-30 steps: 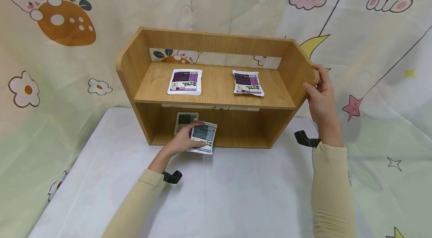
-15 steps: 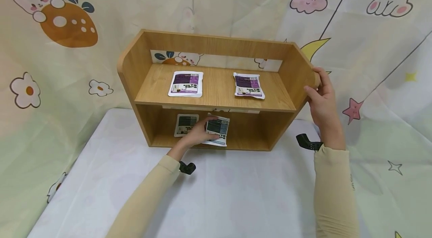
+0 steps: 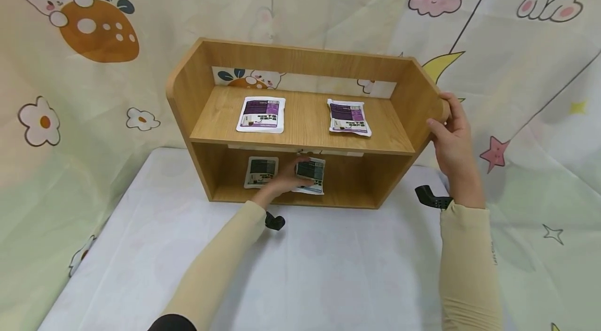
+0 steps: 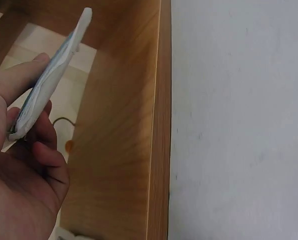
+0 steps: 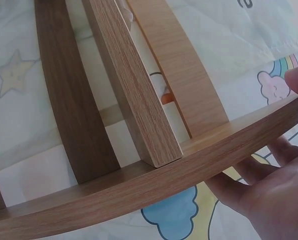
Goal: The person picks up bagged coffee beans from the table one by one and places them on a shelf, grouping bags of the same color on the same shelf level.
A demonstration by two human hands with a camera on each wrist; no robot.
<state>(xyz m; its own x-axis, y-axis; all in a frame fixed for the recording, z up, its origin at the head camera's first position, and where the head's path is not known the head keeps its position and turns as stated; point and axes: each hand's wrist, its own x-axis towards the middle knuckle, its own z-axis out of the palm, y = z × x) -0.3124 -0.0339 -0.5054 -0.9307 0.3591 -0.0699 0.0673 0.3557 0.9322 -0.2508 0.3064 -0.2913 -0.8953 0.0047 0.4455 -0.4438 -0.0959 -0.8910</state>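
Note:
My left hand (image 3: pixel 288 179) reaches into the lower level of a two-tier wooden shelf (image 3: pixel 300 144) and pinches a flat white pouch (image 3: pixel 315 169) with a dark blue-green label. In the left wrist view the pouch (image 4: pixel 51 82) shows edge-on between thumb and curled fingers, above the wooden board. Left of that hand, a similar pouch (image 3: pixel 261 172) lies in the lower level. At the shelf's right side panel, my right hand (image 3: pixel 454 138) grips the edge. The right wrist view has the thumb on one face of the panel and the fingers (image 5: pixel 254 172) behind it.
Two white pouches with purple labels, a left one (image 3: pixel 261 114) and a right one (image 3: pixel 349 117), lie on the upper level. The shelf stands on a white-covered table (image 3: pixel 338 263) against a cartoon-printed cloth (image 3: pixel 328 12).
My left hand has carried its pouch rightward and up, from the shelf's front edge into the lower level, uncovering the pouch at left. The right hand keeps its grip on the side panel.

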